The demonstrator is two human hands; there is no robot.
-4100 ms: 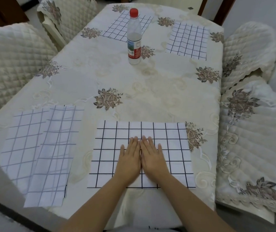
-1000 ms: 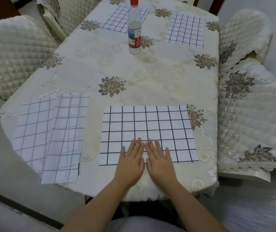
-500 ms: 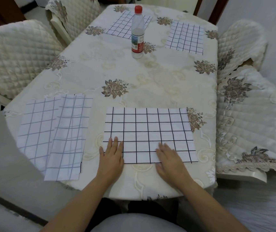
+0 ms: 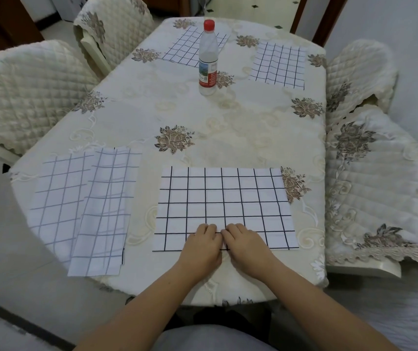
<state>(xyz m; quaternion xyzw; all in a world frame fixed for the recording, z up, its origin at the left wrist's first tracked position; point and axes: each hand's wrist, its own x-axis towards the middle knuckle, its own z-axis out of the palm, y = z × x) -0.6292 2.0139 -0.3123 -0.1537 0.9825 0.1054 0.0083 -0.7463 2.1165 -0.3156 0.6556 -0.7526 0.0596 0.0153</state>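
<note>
White checked mat (image 4: 224,196) beneath left hand (image 4: 202,245) and right hand (image 4: 247,245)

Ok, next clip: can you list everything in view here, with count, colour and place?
near mat: 1, white with black grid, flat at the table's near edge, under both hands
left mats: 2, white with grey-blue grid, overlapping at the near left, reaching over the table edge
far mats: 2, white with dark grid, far end of the table
bottle: 1, clear with red cap and label, upright, far centre
tablecloth: 1, cream with brown flowers, covers the table
chairs: 4, cream quilted covers, two left, two right
left hand: 1, fingers curled, on the near mat's front middle
right hand: 1, fingers curled, beside the left hand; a pinch cannot be told
</note>
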